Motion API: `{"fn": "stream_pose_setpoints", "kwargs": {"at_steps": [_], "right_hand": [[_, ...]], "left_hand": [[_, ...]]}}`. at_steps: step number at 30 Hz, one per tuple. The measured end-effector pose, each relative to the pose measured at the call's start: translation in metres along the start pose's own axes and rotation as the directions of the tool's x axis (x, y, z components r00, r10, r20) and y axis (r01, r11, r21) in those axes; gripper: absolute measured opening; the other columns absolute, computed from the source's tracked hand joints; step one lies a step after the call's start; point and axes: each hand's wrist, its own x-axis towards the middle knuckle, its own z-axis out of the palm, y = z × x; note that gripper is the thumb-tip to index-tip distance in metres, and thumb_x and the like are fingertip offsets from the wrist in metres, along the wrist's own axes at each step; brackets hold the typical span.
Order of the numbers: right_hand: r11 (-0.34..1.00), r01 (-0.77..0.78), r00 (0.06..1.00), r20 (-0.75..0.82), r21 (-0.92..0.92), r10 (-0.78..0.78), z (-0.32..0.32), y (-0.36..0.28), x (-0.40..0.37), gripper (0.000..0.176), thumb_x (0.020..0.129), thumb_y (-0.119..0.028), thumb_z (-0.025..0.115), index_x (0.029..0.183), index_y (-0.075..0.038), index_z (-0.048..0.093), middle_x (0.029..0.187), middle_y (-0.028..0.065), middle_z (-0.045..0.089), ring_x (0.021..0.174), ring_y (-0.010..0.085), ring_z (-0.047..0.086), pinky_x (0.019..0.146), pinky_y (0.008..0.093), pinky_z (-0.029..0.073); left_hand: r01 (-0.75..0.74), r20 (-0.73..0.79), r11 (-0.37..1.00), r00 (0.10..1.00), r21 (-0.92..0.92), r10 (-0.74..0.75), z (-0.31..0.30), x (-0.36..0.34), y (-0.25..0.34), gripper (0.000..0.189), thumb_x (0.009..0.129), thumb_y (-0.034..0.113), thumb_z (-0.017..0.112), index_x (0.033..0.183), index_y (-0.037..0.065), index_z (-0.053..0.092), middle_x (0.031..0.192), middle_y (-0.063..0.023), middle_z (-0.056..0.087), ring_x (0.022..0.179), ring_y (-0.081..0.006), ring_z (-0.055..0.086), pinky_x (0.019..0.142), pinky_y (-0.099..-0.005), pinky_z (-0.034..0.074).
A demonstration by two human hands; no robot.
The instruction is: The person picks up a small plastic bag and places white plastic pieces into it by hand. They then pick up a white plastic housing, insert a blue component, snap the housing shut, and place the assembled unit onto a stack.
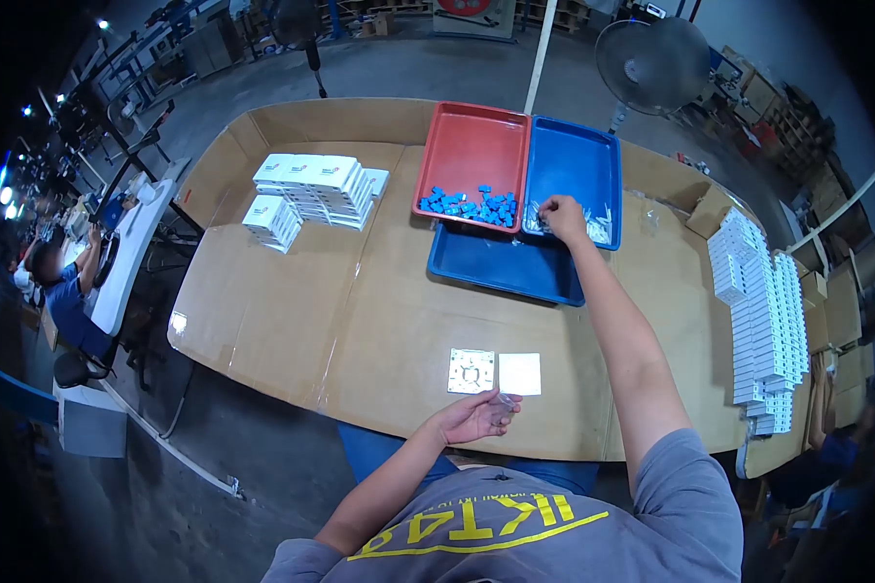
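My right hand [564, 218] reaches over the right blue tray [576, 136], fingers drawn together at the small whitish pieces [600, 229] in its near end; what they grip is hidden. My left hand [473, 419] is palm up near the front edge of the table, fingers curled around a small see-through item [504, 402] that looks like a clear plastic bag. Just beyond it lie a white square plate with a printed or cut-out pattern [471, 372] and a plain white square [519, 374], side by side.
A red tray [472, 146] holds several small blue parts [486, 208]. Another blue tray [506, 267] sits partly beneath. White boxes are stacked at left [311, 180] and right [758, 321]. A fan [642, 66] stands behind the table; a person [68, 291] sits far left.
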Motion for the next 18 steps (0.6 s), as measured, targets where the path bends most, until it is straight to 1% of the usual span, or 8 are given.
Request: {"fn": "stream_pose_setpoints", "kwargs": {"at_steps": [1,4,5,9,12,14,15,18], "right_hand": [[0.992,0.010,1.000,-0.026,0.127,-0.007,-0.002,0.007,0.002,0.011,0.083,-0.013,0.079,0.092,-0.007,0.080,0.096,0.0103,0.078,0.090,0.0214,0.074,0.075,0.0357,0.056],[0.835,-0.066,0.998,0.043,0.546,0.051,-0.018,0.001,-0.004,0.013,0.086,-0.010,0.081,0.098,-0.006,0.080,0.094,0.0024,0.077,0.078,0.0110,0.065,0.068,0.0291,0.050],[0.784,-0.130,0.991,0.113,0.607,0.076,-0.033,-0.009,-0.015,0.018,0.089,-0.012,0.081,0.105,-0.006,0.078,0.090,-0.0028,0.073,0.074,0.0067,0.057,0.065,0.0253,0.045],[0.683,-0.136,0.988,0.152,0.718,0.038,-0.057,-0.019,-0.060,0.017,0.090,-0.016,0.083,0.103,-0.007,0.077,0.082,-0.0053,0.068,0.073,0.0031,0.059,0.062,0.0209,0.043],[0.673,-0.144,0.984,0.177,0.725,0.020,-0.066,-0.044,-0.143,0.013,0.097,-0.015,0.075,0.106,-0.006,0.072,0.091,0.0003,0.074,0.077,0.0062,0.064,0.066,0.0208,0.048],[0.630,-0.160,0.959,0.271,0.760,-0.083,-0.060,-0.042,-0.203,0.009,0.100,-0.012,0.070,0.107,-0.006,0.069,0.097,0.0049,0.076,0.079,0.0081,0.067,0.068,0.0222,0.050],[0.645,-0.203,0.942,0.326,0.736,-0.075,-0.054,-0.040,-0.228,0.009,0.100,-0.010,0.069,0.107,-0.004,0.069,0.096,0.0049,0.075,0.079,0.0081,0.066,0.069,0.0231,0.051],[0.645,-0.307,0.906,0.422,0.700,-0.027,-0.037,-0.034,-0.302,0.010,0.100,-0.007,0.068,0.108,-0.001,0.070,0.088,0.0021,0.070,0.076,0.0072,0.062,0.068,0.0231,0.050]], "left_hand": [[0.008,-0.010,1.000,1.000,-0.003,-0.008,0.000,-0.001,-0.001,0.051,0.112,0.039,0.045,0.146,0.001,0.051,0.127,-0.0086,0.065,0.102,-0.0191,0.063,0.096,-0.0380,0.053],[0.011,-0.022,1.000,1.000,-0.004,-0.011,0.001,-0.001,0.000,0.052,0.112,0.040,0.046,0.146,0.001,0.051,0.124,-0.0074,0.065,0.101,-0.0177,0.063,0.095,-0.0371,0.053],[0.002,-0.016,1.000,1.000,-0.002,-0.002,0.002,-0.001,-0.001,0.053,0.112,0.040,0.046,0.147,0.000,0.051,0.122,-0.0067,0.065,0.100,-0.0167,0.063,0.095,-0.0362,0.053],[-0.049,-0.048,0.996,0.997,0.074,0.053,0.003,-0.003,-0.003,0.054,0.111,0.039,0.050,0.148,0.000,0.051,0.119,-0.0050,0.065,0.099,-0.0150,0.062,0.094,-0.0344,0.053],[-0.089,-0.035,0.991,0.995,0.098,0.092,0.000,-0.005,-0.009,0.053,0.109,0.037,0.054,0.147,0.000,0.051,0.120,-0.0051,0.065,0.099,-0.0153,0.062,0.095,-0.0337,0.053],[-0.111,-0.039,0.988,0.992,0.111,0.116,0.004,-0.009,-0.010,0.052,0.109,0.036,0.057,0.146,0.000,0.051,0.120,-0.0056,0.065,0.099,-0.0160,0.062,0.095,-0.0334,0.053],[-0.126,-0.006,0.984,0.992,0.124,0.128,0.001,-0.010,-0.010,0.054,0.110,0.043,0.052,0.144,0.001,0.051,0.124,-0.0075,0.064,0.102,-0.0178,0.062,0.096,-0.0360,0.052],[-0.097,-0.006,0.995,0.995,0.010,0.097,-0.002,-0.008,-0.009,0.051,0.111,0.044,0.049,0.142,0.004,0.054,0.122,-0.0083,0.064,0.102,-0.0189,0.062,0.095,-0.0371,0.052]]}}
